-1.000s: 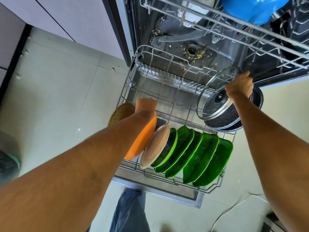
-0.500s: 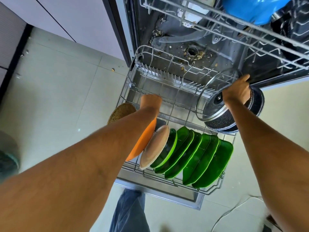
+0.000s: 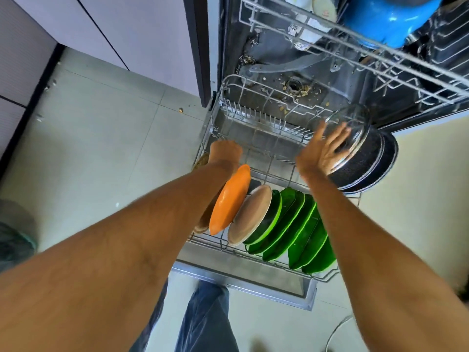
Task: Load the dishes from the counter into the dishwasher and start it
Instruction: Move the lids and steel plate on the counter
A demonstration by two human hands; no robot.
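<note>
Right hand point(image 3: 323, 148): fingers spread and straight, palm flat against the glass lid point(image 3: 351, 138); it presses, it does not grip. The lid leans tilted on the black pan point(image 3: 368, 163), which sits on edge at the right end of the lower rack point(image 3: 218, 133).

Left hand point(image 3: 224, 153): fingers curled downward at the rack's left side, above the orange plate point(image 3: 229, 199). The wrist hides the fingertips, so whether it grips the plate's top edge, a rack wire or nothing cannot be told.

Rack contents, front row, left to right: a brown dish mostly hidden by the forearm, the orange plate, a beige plate point(image 3: 250, 215), then a file of green plates point(image 3: 291, 224), all standing on edge. Rear half of the rack holds only the pan and lid. The upper rack point(image 3: 380, 47), above and behind, carries a blue pot point(image 3: 390, 19).

Step in hand, as judged: seating the lid and the orange plate; loading looks well along.

Next move calls for: releasing the lid only once it stays propped, since glass on a curved pan may slide; then checking that the orange plate stands between its tines.
</note>
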